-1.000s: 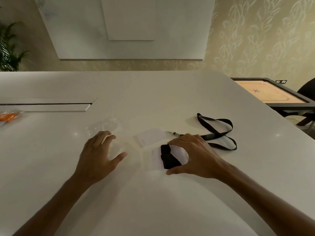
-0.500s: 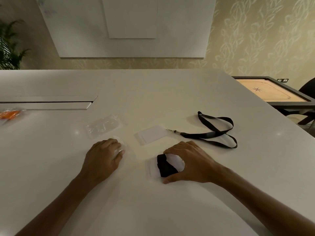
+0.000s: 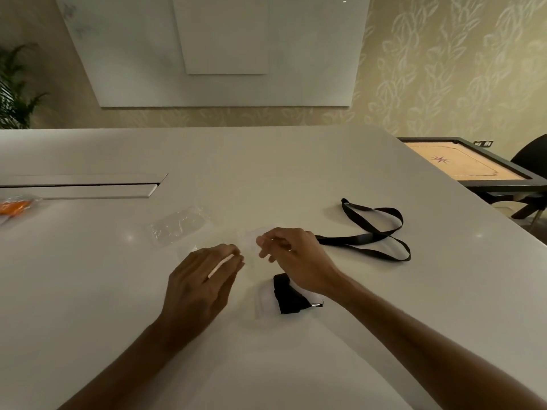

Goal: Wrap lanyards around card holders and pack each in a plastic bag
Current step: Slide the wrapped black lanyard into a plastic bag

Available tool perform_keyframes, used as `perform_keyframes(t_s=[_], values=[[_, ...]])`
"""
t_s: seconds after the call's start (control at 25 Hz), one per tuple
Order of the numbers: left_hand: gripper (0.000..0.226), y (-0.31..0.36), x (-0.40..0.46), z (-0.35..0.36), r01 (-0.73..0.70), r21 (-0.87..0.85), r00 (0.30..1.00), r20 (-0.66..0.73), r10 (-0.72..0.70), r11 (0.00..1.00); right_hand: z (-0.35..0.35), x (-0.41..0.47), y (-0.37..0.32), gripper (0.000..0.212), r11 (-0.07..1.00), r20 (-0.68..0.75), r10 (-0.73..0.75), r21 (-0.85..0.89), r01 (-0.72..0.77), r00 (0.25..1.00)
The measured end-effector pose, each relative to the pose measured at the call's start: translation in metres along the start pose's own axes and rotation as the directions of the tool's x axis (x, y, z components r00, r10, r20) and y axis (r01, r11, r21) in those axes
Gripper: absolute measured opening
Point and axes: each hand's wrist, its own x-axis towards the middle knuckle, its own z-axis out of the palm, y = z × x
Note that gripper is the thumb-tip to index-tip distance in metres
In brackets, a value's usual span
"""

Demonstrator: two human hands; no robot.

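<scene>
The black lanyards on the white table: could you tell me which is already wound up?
The black lanyard wound around the clear card holder, under the right wrist; the other lies looped loose.

Legible text, labels, brands, numbers: none that you can read anywhere in this view.

Markings noted, none of them lettering:
- Game board (image 3: 461,164) at your far right: a dark star figure at its centre and thin ruled lines near its border; no words or numerals.
- Small dark plate (image 3: 483,143) on the wall behind that board: pale marks on it, too small for you to make out.
- Wallpaper (image 3: 444,69): a pale leaf pattern only.
- White wall panel (image 3: 225,48): blank apart from faint smudges at its upper left.
</scene>
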Motion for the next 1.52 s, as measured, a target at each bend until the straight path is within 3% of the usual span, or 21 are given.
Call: perform_keyframes(t_s=[0.12,0.2,0.4,0.52,0.6,0.84,1.04,1.28,1.4,1.52], values=[[0.014,0.007,0.003,0.001,-0.118,0.036,0.993,0.014,0.117,0.992,0.006,0.003,-0.008,0.022,0.961,0.046,0.057,0.27,-0.067,0.997],[0.015,0.008,0.004,0.002,-0.124,0.037,0.992,0.031,0.123,0.992,0.004,0.003,-0.01,0.014,0.911,0.049,0.078,0.402,-0.091,0.996],[0.05,0.01,0.007,-0.004,0.134,-0.093,0.99,0.056,-0.129,0.987,0.0,-0.001,-0.011,0.008,0.888,0.01,0.076,0.454,-0.073,0.997],[0.091,0.008,0.01,-0.008,0.294,-0.107,0.945,0.182,-0.272,0.95,0.004,-0.007,-0.012,0.014,0.907,-0.012,0.046,0.421,-0.037,0.999],[0.105,0.009,0.008,-0.008,0.363,-0.143,0.909,0.273,-0.316,0.921,0.006,-0.01,-0.012,0.018,0.911,-0.019,0.025,0.413,-0.015,1.0],[0.091,0.008,0.008,-0.01,0.526,-0.341,0.847,0.297,-0.442,0.779,0.001,-0.01,-0.016,0.013,0.899,0.071,-0.025,0.438,-0.009,0.997],[0.089,0.004,0.007,-0.009,0.468,-0.31,0.882,0.219,-0.417,0.828,0.003,-0.016,-0.018,0.019,0.978,-0.03,-0.124,0.165,0.128,0.992],[0.086,0.007,0.006,-0.008,0.367,-0.245,0.929,0.148,-0.339,0.898,0.005,-0.015,-0.014,0.014,0.972,-0.056,-0.217,-0.104,0.21,0.975],[0.086,0.004,0.005,-0.008,0.355,-0.217,0.933,0.149,-0.329,0.909,0.008,-0.014,-0.015,0.02,0.989,0.021,-0.136,-0.06,0.137,0.99],[0.086,0.003,0.003,-0.007,0.353,-0.194,0.932,0.152,-0.328,0.915,0.011,-0.011,-0.015,0.015,0.99,0.048,-0.05,0.138,0.043,0.998]])
